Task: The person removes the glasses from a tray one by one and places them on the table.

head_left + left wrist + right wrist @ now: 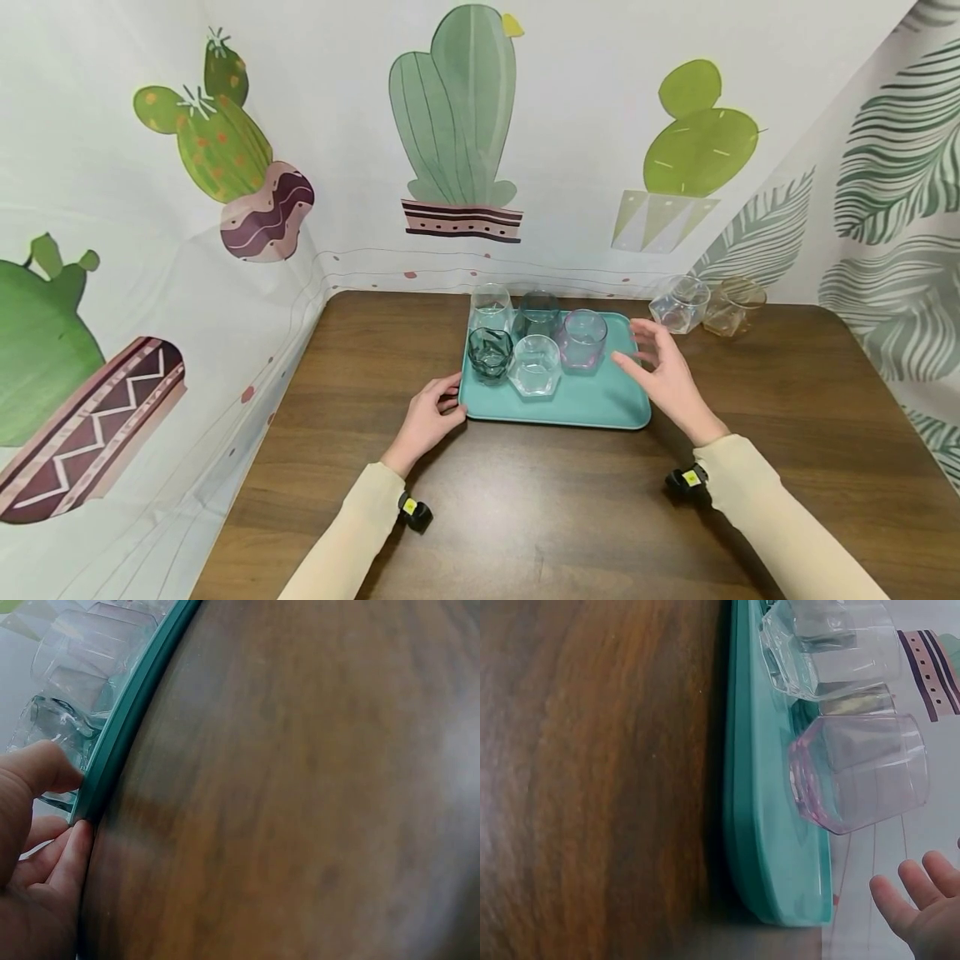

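Observation:
A teal tray [600, 400] lies on the table, holding several glasses on its left and middle. At its front left corner, my left hand [429, 421] grips the rim, thumb and fingers on either side of the corner in the left wrist view. My right hand [663, 375] is spread over the tray's right edge, holding nothing. Nearest to it stands a pink-tinted glass [582, 342]. A clear hexagonal-based glass [535, 367] and a dark green faceted glass [491, 357] fill the front; behind are a clear rounded glass [491, 307] and a dark grey glass [538, 313].
Beyond my right hand, a clear glass [680, 304] and an amber glass [735, 307] stand on the wooden table [510, 517] near its back edge. A white cloth with printed cacti [465, 117] hangs behind the table.

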Available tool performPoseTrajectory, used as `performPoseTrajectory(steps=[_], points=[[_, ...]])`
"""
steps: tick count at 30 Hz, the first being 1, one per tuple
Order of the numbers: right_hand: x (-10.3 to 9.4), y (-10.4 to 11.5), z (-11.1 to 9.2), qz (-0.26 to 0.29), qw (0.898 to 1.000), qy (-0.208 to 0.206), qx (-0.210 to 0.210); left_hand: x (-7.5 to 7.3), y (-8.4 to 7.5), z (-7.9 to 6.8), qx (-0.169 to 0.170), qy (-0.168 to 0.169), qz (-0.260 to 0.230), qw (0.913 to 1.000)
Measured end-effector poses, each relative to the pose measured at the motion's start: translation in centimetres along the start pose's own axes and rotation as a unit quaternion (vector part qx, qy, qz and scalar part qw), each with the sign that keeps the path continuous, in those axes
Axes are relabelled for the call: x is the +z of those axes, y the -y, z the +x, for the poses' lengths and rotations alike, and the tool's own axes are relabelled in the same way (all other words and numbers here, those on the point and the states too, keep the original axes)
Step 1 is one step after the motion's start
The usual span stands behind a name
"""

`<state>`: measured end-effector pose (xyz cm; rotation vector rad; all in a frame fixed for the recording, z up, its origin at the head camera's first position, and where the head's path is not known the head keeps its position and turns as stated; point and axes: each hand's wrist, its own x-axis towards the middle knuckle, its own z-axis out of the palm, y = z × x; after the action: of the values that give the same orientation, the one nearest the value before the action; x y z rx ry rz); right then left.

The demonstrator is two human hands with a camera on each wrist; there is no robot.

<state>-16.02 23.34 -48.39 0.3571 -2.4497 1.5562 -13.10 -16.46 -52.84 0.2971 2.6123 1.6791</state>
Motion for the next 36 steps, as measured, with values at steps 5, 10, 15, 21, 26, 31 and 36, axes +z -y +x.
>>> performPoseTrajectory(steps=[5, 10, 15, 21, 26, 31, 36], points=[[0.4, 0.0, 0.3, 0.002, 1.0, 0.013, 0.017, 0.0, 0.1, 0.0, -0.001, -0.001, -0.002, 1.0], [0.8, 0.0, 0.8, 0.011, 0.999, 0.028, 0.025, 0.0, 0.2, 0.0, 0.0, -0.002, -0.003, 1.0], [1.3, -0.1, 1.3, 0.019, 0.998, 0.04, 0.033, 0.0, 0.2, 0.0, 0.002, -0.002, -0.003, 1.0], [2.0, -0.2, 1.7, 0.022, 0.997, 0.052, 0.046, 0.0, 0.3, 0.1, 0.008, 0.001, 0.006, 0.9999], [2.7, -0.5, 2.2, 0.021, 0.997, 0.061, 0.053, -0.1, 0.4, 0.0, 0.009, 0.003, 0.013, 0.9999], [3.2, -0.6, 2.7, 0.02, 0.995, 0.075, 0.06, -0.2, 0.3, 0.1, 0.003, 0.004, 0.012, 0.9999], [3.6, -0.7, 3.1, 0.023, 0.993, 0.084, 0.073, -0.1, 0.2, 0.2, 0.002, 0.006, 0.009, 0.9999]])
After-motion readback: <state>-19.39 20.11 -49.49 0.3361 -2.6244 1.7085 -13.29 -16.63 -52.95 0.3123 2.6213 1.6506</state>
